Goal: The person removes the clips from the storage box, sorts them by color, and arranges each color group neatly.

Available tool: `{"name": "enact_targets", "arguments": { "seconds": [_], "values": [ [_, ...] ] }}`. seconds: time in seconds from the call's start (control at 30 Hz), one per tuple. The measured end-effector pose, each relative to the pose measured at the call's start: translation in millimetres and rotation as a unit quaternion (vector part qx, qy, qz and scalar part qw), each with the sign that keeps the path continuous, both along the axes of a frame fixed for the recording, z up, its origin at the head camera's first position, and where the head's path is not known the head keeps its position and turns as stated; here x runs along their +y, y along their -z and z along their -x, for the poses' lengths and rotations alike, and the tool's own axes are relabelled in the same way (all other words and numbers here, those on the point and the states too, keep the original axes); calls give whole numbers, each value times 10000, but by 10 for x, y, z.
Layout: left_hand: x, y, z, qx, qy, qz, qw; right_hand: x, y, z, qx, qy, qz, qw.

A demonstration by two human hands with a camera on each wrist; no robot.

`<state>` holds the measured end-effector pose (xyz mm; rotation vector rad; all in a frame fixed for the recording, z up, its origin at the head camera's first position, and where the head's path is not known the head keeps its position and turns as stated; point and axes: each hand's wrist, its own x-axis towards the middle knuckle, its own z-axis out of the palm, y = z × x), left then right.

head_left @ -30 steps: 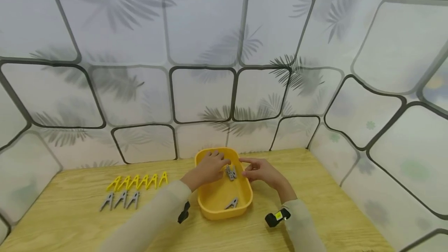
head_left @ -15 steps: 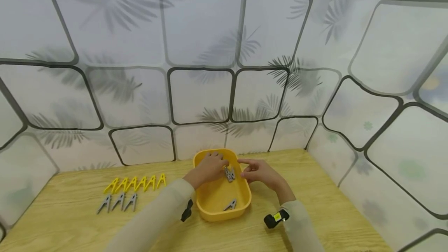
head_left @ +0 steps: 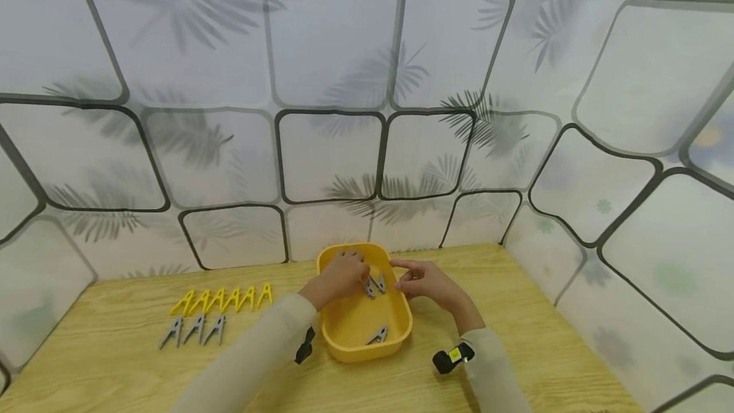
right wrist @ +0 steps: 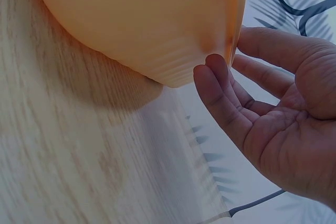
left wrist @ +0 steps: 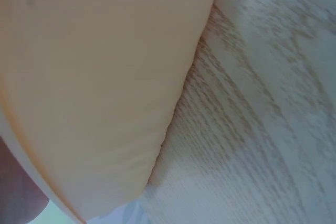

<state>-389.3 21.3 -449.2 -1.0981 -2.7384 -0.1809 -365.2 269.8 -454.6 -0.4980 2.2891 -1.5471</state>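
A yellow plastic basket [head_left: 367, 355] stands on the table in the head view. Inside it, my left hand [head_left: 341, 276] pinches a grey clothespin [head_left: 369, 290] near the far end; the fingertips are partly hidden. Beside that one lies another grey clothespin [head_left: 380, 283], and a further grey clothespin [head_left: 378, 335] rests close to the near wall. My right hand [head_left: 424, 282] holds the basket's right side by the rim. In the right wrist view, the thumb is at the rim and the fingers [right wrist: 215, 93] are outside the wall.
Left of the basket, yellow clothespins [head_left: 185, 301] form a row on the wooden table [head_left: 103, 362]. Three grey clothespins [head_left: 199, 329] lie in a row just in front of them. A patterned wall covering [head_left: 332, 158] rises behind the table.
Within the basket, the grey clothespin at my left fingers has shifted left, apart from the one beside it. My left fingers have drawn back slightly left; my right hand stays put.
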Motion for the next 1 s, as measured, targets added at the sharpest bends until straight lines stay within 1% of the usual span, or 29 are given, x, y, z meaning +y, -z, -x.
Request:
{"name": "enact_targets", "arguments": {
  "seconds": [0.17,0.23,0.47,0.57,0.67,0.87,1.0],
  "values": [
    [-38,36,11,180,90,-35,9998,-15,3,7,31,-4,-17,10000],
    [-53,42,9,192,90,-22,9998,-19,2,10,29,-18,-6,10000],
    [-99,31,-1,55,-24,140,9999,-26,-29,8,25,-22,-18,10000],
    [-120,14,-12,13,-9,90,10000,-18,-37,10,55,-24,-41,10000],
    [-152,8,-20,75,35,1,10000,-15,-34,16,88,-16,-75,9999],
    [-223,30,-58,399,159,-235,9988,-14,-19,19,14,62,-54,10000],
    [-254,32,-102,856,353,-524,9943,-12,-12,11,-68,98,-12,9999]
  ]
}}
